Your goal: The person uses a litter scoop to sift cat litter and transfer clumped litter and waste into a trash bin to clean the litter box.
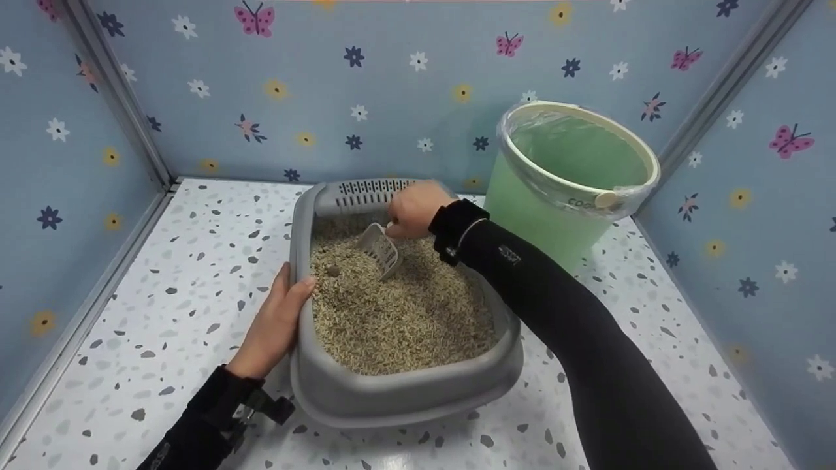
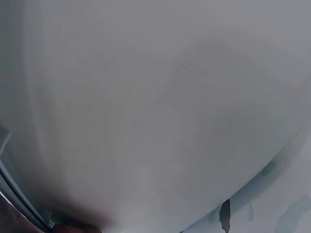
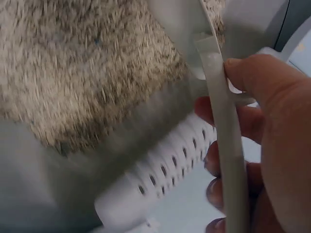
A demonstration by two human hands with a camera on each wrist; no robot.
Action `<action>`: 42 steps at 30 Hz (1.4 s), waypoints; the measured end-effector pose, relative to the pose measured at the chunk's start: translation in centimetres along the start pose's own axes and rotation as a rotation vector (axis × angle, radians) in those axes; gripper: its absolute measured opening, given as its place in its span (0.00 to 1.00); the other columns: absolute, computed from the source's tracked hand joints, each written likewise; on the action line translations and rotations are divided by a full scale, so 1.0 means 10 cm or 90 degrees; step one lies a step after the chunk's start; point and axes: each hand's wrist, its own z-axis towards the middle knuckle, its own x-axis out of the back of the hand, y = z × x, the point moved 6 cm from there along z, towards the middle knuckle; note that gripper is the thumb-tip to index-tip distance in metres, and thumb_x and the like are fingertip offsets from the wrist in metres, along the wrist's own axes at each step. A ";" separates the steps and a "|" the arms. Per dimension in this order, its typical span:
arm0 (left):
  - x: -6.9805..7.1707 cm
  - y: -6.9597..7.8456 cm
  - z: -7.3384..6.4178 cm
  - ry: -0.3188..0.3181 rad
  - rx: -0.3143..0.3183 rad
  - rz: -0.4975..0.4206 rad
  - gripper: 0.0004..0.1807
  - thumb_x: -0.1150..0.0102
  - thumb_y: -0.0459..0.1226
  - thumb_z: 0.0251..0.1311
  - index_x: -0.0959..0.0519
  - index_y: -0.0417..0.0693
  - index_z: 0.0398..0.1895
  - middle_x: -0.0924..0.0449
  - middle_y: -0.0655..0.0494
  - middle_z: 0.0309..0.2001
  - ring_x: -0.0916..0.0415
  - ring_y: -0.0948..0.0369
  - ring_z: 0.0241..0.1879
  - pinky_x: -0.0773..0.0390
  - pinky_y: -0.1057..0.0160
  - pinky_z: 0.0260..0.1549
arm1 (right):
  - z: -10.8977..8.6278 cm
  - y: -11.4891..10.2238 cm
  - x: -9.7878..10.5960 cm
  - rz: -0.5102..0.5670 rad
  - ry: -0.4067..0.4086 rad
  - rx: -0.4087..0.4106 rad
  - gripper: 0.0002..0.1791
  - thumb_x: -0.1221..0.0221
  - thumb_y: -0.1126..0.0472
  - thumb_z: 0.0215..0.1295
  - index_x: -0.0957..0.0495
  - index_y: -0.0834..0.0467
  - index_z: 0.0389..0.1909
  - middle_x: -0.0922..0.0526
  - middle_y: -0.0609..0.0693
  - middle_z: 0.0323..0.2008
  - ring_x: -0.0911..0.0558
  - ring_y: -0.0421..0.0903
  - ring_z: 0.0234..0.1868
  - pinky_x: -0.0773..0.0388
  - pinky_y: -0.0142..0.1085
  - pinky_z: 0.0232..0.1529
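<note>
A grey litter box [image 1: 392, 391] full of pellet litter [image 1: 405, 320] stands on the speckled surface. My left hand [image 1: 277, 320] grips its left rim, thumb over the edge; the left wrist view is mostly the box's outer wall [image 2: 146, 107]. Over the far part of the box, my right hand [image 1: 418, 207] holds a litter scoop [image 1: 381, 250] by its handle [image 3: 226, 131], fingers curled round it. The slotted scoop head is tilted, its lower edge in the litter. A dark clump [image 1: 334, 270] lies on the litter left of the scoop.
A green bin [image 1: 542, 209] with a pale rim and clear liner stands at the back right, beside my right forearm. Patterned blue panels [image 1: 392, 85] enclose the speckled white surface [image 1: 176, 313] at the back and both sides.
</note>
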 end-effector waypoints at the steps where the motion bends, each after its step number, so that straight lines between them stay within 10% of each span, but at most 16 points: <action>1: 0.00 0.00 0.00 0.000 0.001 -0.001 0.53 0.58 0.63 0.85 0.72 0.47 0.92 0.73 0.42 0.91 0.69 0.46 0.90 0.65 0.43 0.87 | 0.00 -0.01 -0.04 0.018 -0.009 0.001 0.31 0.38 0.46 0.82 0.39 0.49 0.17 0.44 0.42 0.17 0.41 0.44 0.21 0.36 0.39 0.31; 5: 0.00 -0.02 -0.01 -0.004 0.005 -0.007 0.52 0.59 0.62 0.85 0.73 0.47 0.92 0.74 0.43 0.91 0.71 0.48 0.90 0.65 0.44 0.87 | -0.02 -0.04 -0.20 0.115 -0.053 -0.002 0.31 0.40 0.46 0.86 0.39 0.49 0.20 0.46 0.43 0.18 0.49 0.41 0.20 0.51 0.37 0.29; 15: -0.01 0.01 0.00 0.004 -0.022 -0.022 0.52 0.57 0.61 0.86 0.70 0.46 0.92 0.70 0.41 0.91 0.68 0.47 0.90 0.64 0.44 0.87 | 0.09 -0.15 -0.63 0.294 -0.146 0.010 0.29 0.44 0.46 0.89 0.36 0.50 0.23 0.43 0.44 0.21 0.45 0.42 0.22 0.44 0.39 0.35; 42: -0.01 0.00 -0.01 0.003 0.001 -0.009 0.54 0.57 0.63 0.85 0.71 0.45 0.92 0.72 0.43 0.91 0.70 0.49 0.90 0.65 0.46 0.87 | 0.03 -0.27 -0.60 0.359 -0.122 0.059 0.23 0.58 0.56 0.93 0.38 0.52 0.28 0.40 0.47 0.28 0.42 0.43 0.30 0.42 0.39 0.44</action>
